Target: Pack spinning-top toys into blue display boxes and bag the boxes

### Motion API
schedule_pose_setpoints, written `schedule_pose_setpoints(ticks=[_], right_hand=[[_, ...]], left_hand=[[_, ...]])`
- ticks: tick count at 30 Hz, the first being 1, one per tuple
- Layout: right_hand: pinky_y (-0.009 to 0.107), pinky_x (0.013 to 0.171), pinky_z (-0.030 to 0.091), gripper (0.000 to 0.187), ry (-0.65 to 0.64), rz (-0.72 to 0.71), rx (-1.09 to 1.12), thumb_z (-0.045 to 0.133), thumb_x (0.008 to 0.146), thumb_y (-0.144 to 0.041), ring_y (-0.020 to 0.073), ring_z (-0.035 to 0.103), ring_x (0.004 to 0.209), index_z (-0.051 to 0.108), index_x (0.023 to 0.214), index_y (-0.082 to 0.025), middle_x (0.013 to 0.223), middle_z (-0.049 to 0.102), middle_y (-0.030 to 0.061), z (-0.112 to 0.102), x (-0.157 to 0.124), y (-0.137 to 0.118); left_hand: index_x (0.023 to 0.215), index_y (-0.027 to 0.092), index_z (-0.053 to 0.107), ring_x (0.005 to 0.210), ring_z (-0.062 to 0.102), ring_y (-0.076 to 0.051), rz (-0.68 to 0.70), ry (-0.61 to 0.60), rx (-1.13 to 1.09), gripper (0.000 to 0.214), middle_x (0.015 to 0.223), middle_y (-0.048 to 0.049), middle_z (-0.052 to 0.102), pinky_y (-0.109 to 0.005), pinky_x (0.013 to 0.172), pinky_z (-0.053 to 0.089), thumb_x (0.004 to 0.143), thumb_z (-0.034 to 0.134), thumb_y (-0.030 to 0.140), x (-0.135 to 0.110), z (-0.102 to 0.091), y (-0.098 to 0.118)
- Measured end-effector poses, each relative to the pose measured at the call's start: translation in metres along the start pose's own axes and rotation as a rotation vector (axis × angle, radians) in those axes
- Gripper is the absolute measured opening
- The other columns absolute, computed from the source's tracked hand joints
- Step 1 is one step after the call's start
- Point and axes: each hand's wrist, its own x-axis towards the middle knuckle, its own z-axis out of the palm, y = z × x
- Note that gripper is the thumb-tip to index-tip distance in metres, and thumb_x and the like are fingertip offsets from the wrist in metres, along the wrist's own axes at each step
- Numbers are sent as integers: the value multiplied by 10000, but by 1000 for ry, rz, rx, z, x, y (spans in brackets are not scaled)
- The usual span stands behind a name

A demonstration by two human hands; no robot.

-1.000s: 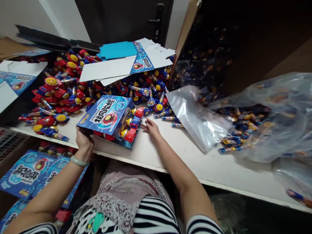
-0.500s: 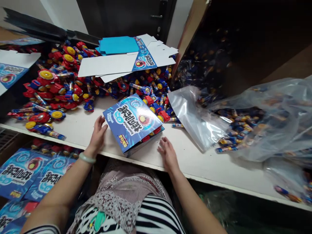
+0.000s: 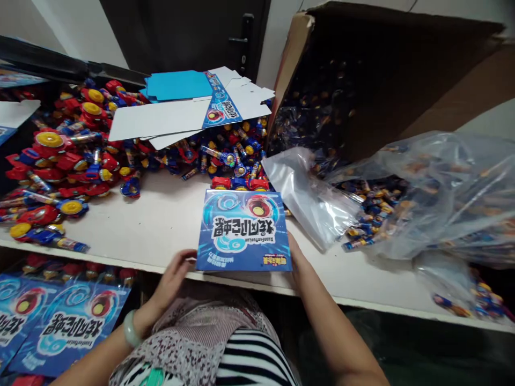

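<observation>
A blue printed display box [image 3: 243,230] sits at the front edge of the white table, with its lettering upside down to me. Red and blue toy tops [image 3: 240,183] show along its far side. My right hand [image 3: 296,260] is on the box's right side, its fingers mostly hidden behind it. At the near left corner is my left hand [image 3: 177,273], fingers loosely bent and not wrapped around the box; whether the tips touch it I cannot tell.
Loose toys [image 3: 84,155] are heaped at the left and back, with flat cartons [image 3: 161,115] on top. A large cardboard box [image 3: 293,59] and a clear plastic bag [image 3: 450,182] of small toys stand at right. More filled display boxes [image 3: 76,327] are below left.
The display box has turned square to the table edge and shifted right. My right hand has moved from beside it onto its right side. My left hand has moved to its near left corner.
</observation>
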Motion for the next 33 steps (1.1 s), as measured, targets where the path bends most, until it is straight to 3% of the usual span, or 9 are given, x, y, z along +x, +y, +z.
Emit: schedule_pose_setpoints(ticks=[3,6,9,12,15,18,23,29,33], right_hand=[[442,806,618,402,-116,46,-41,659,802,-568,249,739,829,778,925,-204,942,801,61,-4,-13,-5],[443,854,605,385,-167,32,-113,646,825,-538,227,731,903,778,1038,-245,1039,792,35,-6,-22,-4],[424,820,599,327,-123,-3,-251,669,824,-483,222,720,885,783,1025,-252,1004,787,38,-26,-14,-3],[448,982,515,307,116,-71,-453,607,884,-371,251,662,1070,751,1114,-227,1171,738,85,-76,16,-12],[500,1144,315,405,382,-125,-677,510,928,-235,306,442,1350,639,1303,-152,1444,559,172,-136,52,-20],[530,1136,231,392,491,-121,-871,561,868,-140,350,369,1352,653,1246,-93,1424,543,236,-175,74,-15],[444,1035,334,155,537,-139,-1047,571,883,-173,294,507,1128,722,900,-140,1098,689,178,-188,80,-5],[380,985,404,357,675,-227,-1069,357,1023,-286,252,567,1094,618,1179,-100,1154,657,176,-195,86,-44],[337,942,417,328,617,-205,-1092,413,1011,-308,218,588,1037,669,1080,-114,1111,677,151,-189,90,-50]], left_hand=[[1220,274,552,1155,617,-264,231,211,126,285,1238,-87,623,-494,1051,505,993,472,426,43,-16,46],[1356,279,534,1385,478,-299,565,-86,458,405,1441,-92,548,-530,1197,361,979,504,424,100,-10,100],[1455,251,499,1453,402,-339,695,-410,790,552,1544,-103,475,-581,1224,289,977,461,524,139,14,130],[1488,193,484,1420,434,-356,698,-523,967,646,1532,-136,487,-580,1199,319,981,402,585,153,32,126],[1516,171,453,1430,390,-377,731,-488,1019,676,1547,-140,466,-570,1189,330,984,386,581,153,34,110],[1523,199,443,1399,402,-381,761,-441,1022,650,1540,-144,456,-571,1169,346,988,377,562,151,32,103],[1461,211,500,1258,500,-351,755,-404,966,614,1340,-172,531,-541,1094,425,974,417,575,149,32,111],[1372,230,565,1206,548,-317,742,-463,835,530,1304,-145,558,-484,1044,470,975,451,562,150,25,126],[1294,192,614,1193,565,-307,769,-503,802,503,1274,-154,585,-473,1043,474,978,460,550,152,25,134]])
